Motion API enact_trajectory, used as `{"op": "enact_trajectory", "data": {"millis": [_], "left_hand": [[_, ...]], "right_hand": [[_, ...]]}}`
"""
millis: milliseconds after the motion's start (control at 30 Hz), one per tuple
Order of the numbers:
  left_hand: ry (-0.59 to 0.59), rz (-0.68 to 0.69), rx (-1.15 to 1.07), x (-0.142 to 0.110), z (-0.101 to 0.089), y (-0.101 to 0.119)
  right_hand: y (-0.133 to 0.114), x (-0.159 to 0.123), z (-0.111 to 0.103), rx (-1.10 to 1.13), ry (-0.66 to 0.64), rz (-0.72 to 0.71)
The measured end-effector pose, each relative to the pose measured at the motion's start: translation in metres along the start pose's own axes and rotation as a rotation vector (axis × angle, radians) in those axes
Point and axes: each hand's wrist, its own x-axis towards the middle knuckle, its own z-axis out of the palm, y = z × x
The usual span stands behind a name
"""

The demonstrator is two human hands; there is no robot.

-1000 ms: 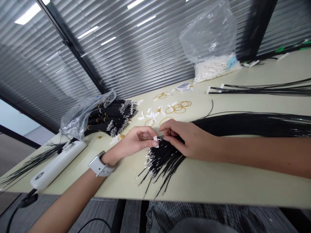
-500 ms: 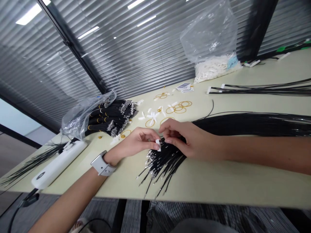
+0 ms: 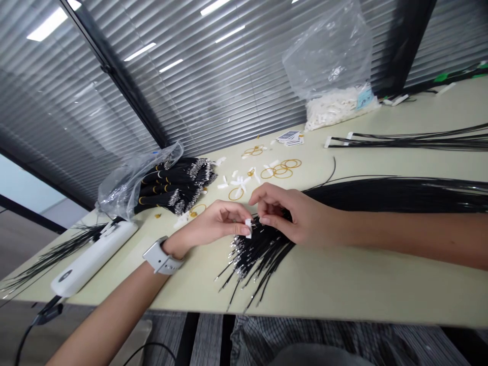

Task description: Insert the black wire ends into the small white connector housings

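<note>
My left hand (image 3: 224, 222) is closed, thumb and fingertips pinching a small white plastic connector housing (image 3: 248, 229). Close on its right, my right hand (image 3: 284, 211) has its fingers curled in a pinch around a thin black wire, whose tip points at the housing; the fingers cover most of it. Whether the tip is inside the housing I cannot tell. Below both hands fans out a bundle of black wires (image 3: 263, 254) with bare metal terminals at their ends. Its long part (image 3: 381, 195) runs off to the right behind my right forearm.
Rubber bands (image 3: 282, 169) and loose white housings (image 3: 238, 184) are scattered beyond my hands. Bagged black wire bundles (image 3: 168, 185) and a white power strip (image 3: 93, 259) lie left. Farther back are a bag of white housings (image 3: 335, 107) and wires with housings fitted (image 3: 400, 141).
Both hands stay almost where they were, with the white housing still in my left. My right fingers shift very slightly.
</note>
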Motion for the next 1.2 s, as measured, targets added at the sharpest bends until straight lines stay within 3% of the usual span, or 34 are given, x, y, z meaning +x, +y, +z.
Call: {"op": "enact_trajectory", "data": {"millis": [400,533,733,1200], "left_hand": [[0.006,-0.028,0.009,0.000,0.001,0.002],[0.010,-0.037,-0.008,0.001,0.002,0.001],[-0.014,-0.039,-0.039,0.000,0.001,-0.002],[-0.100,-0.050,-0.027,0.005,0.000,-0.003]], "right_hand": [[-0.001,0.004,-0.002,0.180,-0.047,0.100],[0.000,0.004,0.000,0.157,-0.019,0.102],[-0.009,0.004,0.007,0.164,0.075,0.212],[-0.008,0.005,0.013,0.186,0.092,0.164]]}}
